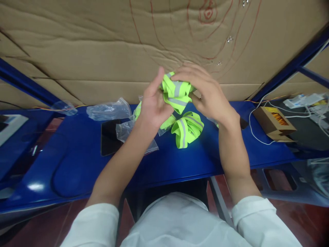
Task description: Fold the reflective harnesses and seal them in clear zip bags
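Observation:
Between my two hands, above the blue table (164,164), is a bunched yellow-green reflective strap (177,91) with grey stripes. My left hand (155,104) supports it from the left and below, thumb pointing up. From the right and above, my right hand (205,89) curls its fingers over the bundle. Part of the strap is hidden behind the fingers. Just below, a second loosely coiled reflective strap (187,128) lies on the table. More yellow-green material shows behind my left wrist, next to clear plastic bags.
A black phone-like slab (109,137) and a clear plastic bag (110,109) lie at the left. An open cardboard box (273,123) with orange contents stands at the right beside a white cable (253,127). Behind the table rises a cardboard panel (89,61) with red curved lines.

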`<control>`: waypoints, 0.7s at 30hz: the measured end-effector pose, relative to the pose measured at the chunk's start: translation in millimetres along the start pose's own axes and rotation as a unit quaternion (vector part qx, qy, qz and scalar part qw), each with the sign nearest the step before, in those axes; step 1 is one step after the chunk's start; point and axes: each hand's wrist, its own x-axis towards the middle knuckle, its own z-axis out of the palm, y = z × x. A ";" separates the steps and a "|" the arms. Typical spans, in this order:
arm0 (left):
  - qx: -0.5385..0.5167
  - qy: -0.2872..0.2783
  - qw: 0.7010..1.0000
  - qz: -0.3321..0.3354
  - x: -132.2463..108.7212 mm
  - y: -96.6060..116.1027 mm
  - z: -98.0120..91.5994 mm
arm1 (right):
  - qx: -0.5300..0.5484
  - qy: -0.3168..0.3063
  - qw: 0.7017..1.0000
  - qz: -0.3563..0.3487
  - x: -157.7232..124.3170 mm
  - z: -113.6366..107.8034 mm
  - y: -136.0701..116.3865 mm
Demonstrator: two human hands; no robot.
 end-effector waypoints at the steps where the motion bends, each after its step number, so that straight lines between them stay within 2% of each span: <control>1: 0.010 0.002 1.000 0.004 1.8 -1.3 -1.5 | 0.009 -0.030 0.999 0.000 -1.7 -2.6 -0.1; 4: 0.004 -0.004 1.000 -0.001 5.2 -4.3 -8.6 | 0.079 -0.095 0.992 0.008 -5.9 -9.7 0.1; 6: 0.011 -0.013 1.000 0.005 4.9 -3.7 -13.2 | 0.143 -0.084 0.985 0.038 -6.1 -11.0 0.7; 7: 0.027 -0.019 0.999 0.018 4.0 -2.5 -14.6 | 0.166 -0.054 0.982 0.066 -5.2 -9.9 1.3; 10: 0.086 -0.057 0.990 0.097 -0.1 3.7 -13.5 | 0.199 0.101 0.962 0.158 0.1 0.5 3.8; 12: 0.088 -0.106 0.977 0.164 -2.1 7.8 -9.6 | 0.247 0.154 0.936 0.197 4.1 11.7 3.9; 14: 0.057 -0.154 0.961 0.221 -1.1 9.7 -6.2 | 0.349 0.120 0.901 0.226 7.2 23.9 0.9; 16: 0.024 -0.177 0.946 0.271 4.6 8.1 -6.2 | 0.448 0.079 0.856 0.247 9.2 35.1 -4.7; 18: 0.023 -0.178 0.919 0.351 14.5 3.9 -10.3 | 0.503 0.076 0.821 0.260 10.4 43.8 -10.4; 21: 0.104 -0.179 0.871 0.446 28.9 -2.3 -19.6 | 0.536 0.090 0.795 0.269 11.5 50.9 -15.5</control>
